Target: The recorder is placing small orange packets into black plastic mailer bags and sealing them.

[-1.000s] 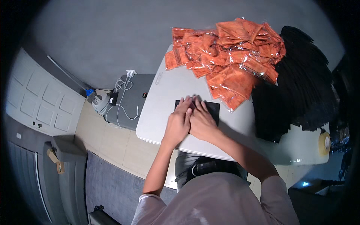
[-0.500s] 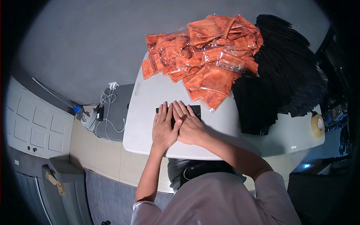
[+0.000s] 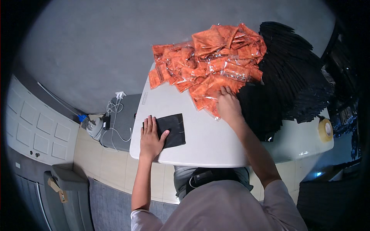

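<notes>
A flat black pouch (image 3: 172, 130) lies near the table's (image 3: 208, 142) front left corner, and the left hand (image 3: 150, 139) rests flat on its left part, fingers spread and straight, pressing down rather than gripping; the thumb points out across the pouch toward the right. The right hand (image 3: 228, 104) is well apart from it, farther back on the table, lying palm down with fingers slightly spread on the near edge of the orange packets (image 3: 210, 61); whether it has closed on any one packet cannot be told, since the fingertips sit among the clear wrappers. The orange packets form a loose heap over the table's back edge, each one a folded orange piece in clear film. Just beside the heap, on the right, a large fanned pile of black pouches (image 3: 287, 77) covers the back right part of the table and reaches forward beside the right forearm. A tape roll (image 3: 325, 129) sits at the table's right edge. Below the table's left edge, on the floor, stands a grey box (image 3: 125, 119) with white cables (image 3: 113, 111) draped over it, and a grey chair (image 3: 65, 192) stands nearer the lower left.
</notes>
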A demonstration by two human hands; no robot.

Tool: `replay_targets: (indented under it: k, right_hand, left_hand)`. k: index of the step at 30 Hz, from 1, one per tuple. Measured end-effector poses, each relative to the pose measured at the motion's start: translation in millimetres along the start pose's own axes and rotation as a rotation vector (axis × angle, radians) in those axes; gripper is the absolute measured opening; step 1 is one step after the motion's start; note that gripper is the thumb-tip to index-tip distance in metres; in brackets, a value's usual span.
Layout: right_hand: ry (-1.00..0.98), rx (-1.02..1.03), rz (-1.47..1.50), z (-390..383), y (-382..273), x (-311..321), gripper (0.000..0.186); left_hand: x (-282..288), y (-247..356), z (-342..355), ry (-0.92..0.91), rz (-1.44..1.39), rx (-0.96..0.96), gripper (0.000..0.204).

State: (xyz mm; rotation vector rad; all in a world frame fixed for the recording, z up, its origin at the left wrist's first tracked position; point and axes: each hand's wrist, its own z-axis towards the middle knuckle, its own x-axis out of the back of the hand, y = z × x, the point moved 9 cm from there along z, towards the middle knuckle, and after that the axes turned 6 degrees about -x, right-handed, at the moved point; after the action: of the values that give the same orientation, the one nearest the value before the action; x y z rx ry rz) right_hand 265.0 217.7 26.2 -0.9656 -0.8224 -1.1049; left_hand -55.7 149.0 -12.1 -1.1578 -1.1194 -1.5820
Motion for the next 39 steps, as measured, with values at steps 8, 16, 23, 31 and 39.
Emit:
replay_targets:
  k: [8,16,23,31,39]
  right_hand:
    - [-0.013,-0.008,0.121,17,26,33,0.016]
    - [-0.345,-0.032,1.068,10,-8,43,0.029]
    - [0.054,0.296,0.461,-30,-76,18,0.029]
    - [-0.331,0.564,0.354,-69,-120,-55,0.075]
    - [-0.364,0.584,0.267,-72,-122,-57,0.075]
  left_hand:
    - [2,-11,0,-0.045,0.102,0.039,0.093]
    - [19,-41,6,0.084,0.032,0.242,0.084]
    - [55,80,13,0.356,-0.686,0.05,0.069]
    - [-16,157,28,0.196,-0.387,-0.041,0.078]
    - [-20,154,29,0.171,-0.386,-0.057,0.061]
